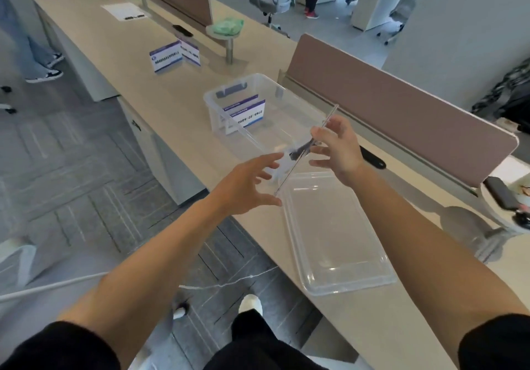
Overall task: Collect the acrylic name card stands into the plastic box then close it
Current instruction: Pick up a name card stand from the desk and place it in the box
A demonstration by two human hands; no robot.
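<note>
One stand [243, 113] was put in the plastic box [289, 94], another stand [330, 117] was pinched by the fingers of the right hand [337, 146], the left hand [246, 182] was kept open, and two stands [175, 55] and the lid [338, 235] were not yet collected.

Wearing black short sleeves, left sleeve [57, 346] and right sleeve [496, 344], ending far back from the left hand [246, 182] and right hand [335, 146]; below the hands, wearing black trousers [258, 341] and a white shoe [251, 302].
</note>
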